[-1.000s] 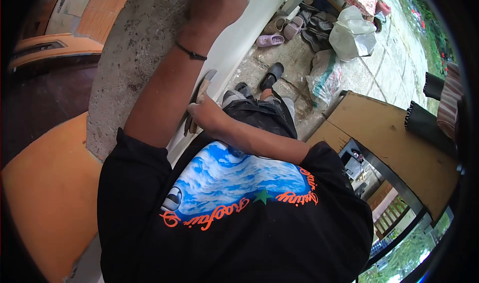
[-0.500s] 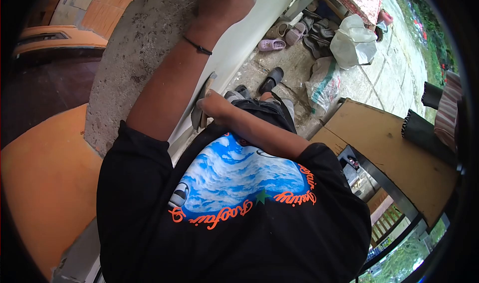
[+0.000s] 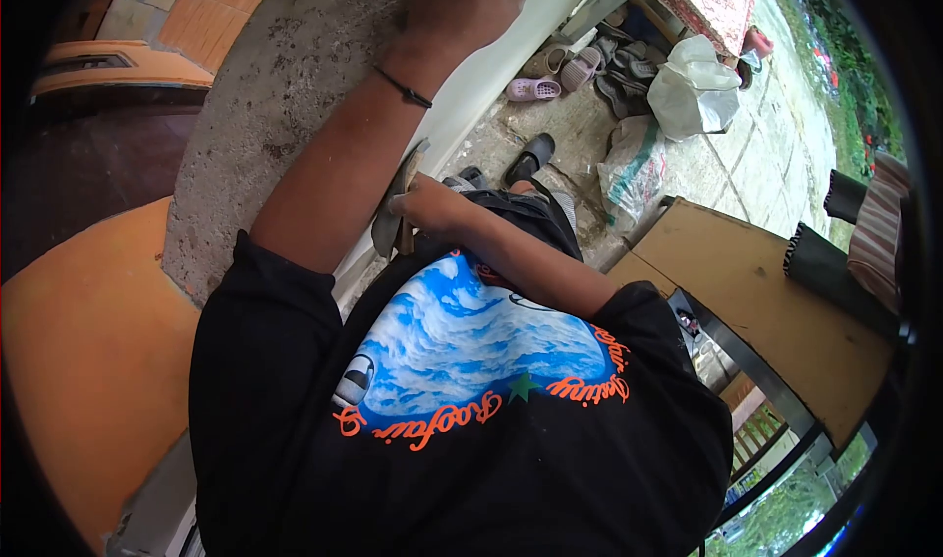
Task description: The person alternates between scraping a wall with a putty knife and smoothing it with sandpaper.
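My right hand (image 3: 430, 206) is closed around a flat grey trowel-like tool (image 3: 388, 228) in front of my waist. The tool's long thin edge lies close beside a smooth white strip (image 3: 457, 90) along the rough grey concrete surface (image 3: 280, 76). My left arm stretches forward over that concrete, with a dark band on the wrist. At the top edge of the view, my left hand (image 3: 467, 12) is curled near the white strip. Its fingertips are partly cut off, and something small and pale shows by them, too little to name.
Shoes and sandals (image 3: 624, 71) lie heaped on the floor ahead, beside a white bag (image 3: 695, 90) and a printed sack (image 3: 634, 174). A brown table (image 3: 756, 302) stands at my right. An orange wall (image 3: 88, 351) is on the left.
My left hand has shifted slightly right and down in the view. My right hand and the tool have barely moved, the tool tilting a little.
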A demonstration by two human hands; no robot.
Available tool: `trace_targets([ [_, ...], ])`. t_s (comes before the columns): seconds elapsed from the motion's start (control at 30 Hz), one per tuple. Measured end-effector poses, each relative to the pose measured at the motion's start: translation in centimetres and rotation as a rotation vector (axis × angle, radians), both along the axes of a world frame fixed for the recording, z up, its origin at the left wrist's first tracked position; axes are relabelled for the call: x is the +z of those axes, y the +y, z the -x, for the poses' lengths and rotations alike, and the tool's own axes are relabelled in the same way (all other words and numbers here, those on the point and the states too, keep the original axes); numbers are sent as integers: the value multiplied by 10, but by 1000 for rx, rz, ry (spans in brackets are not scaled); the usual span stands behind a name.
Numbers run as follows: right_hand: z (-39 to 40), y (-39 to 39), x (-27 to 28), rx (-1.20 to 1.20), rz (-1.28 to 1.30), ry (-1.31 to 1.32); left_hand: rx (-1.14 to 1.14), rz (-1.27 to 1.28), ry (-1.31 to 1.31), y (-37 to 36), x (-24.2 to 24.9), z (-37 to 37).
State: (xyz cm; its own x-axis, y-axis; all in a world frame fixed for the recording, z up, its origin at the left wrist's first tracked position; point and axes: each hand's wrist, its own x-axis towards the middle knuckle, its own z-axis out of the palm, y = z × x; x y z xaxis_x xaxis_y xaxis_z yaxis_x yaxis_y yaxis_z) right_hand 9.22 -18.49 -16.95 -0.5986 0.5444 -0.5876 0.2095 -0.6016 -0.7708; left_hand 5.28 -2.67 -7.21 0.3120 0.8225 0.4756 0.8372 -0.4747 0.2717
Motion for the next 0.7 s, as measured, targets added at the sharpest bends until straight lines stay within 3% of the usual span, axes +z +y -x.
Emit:
trace_targets([
  [0.13,0,5,-18,87,-54,-165,37,7,-13,0,-3,0],
  [0.17,8,-7,-34,-87,-74,-143,11,17,-13,0,-1,1],
  [0.27,3,-3,-25,-39,-41,7,-22,48,-31,-4,3,2],
  [0.33,1,-4,-47,37,-44,-32,-21,33,-54,-5,4,1],
  [0.4,3,-3,-64,-66,-110,-111,3,47,-32,-5,4,0],
  [0.47,11,-8,-35,-197,-133,-82,-2,38,-25,0,6,1],
  [0.53,4,0,-11,-111,-25,-46,-10,68,-28,-5,3,0],
  [0.6,6,1,-51,-80,-88,-78,-5,63,-40,-3,4,0],
  [0.7,6,-4,-62,-57,-96,-113,-5,36,-27,-2,3,0],
])
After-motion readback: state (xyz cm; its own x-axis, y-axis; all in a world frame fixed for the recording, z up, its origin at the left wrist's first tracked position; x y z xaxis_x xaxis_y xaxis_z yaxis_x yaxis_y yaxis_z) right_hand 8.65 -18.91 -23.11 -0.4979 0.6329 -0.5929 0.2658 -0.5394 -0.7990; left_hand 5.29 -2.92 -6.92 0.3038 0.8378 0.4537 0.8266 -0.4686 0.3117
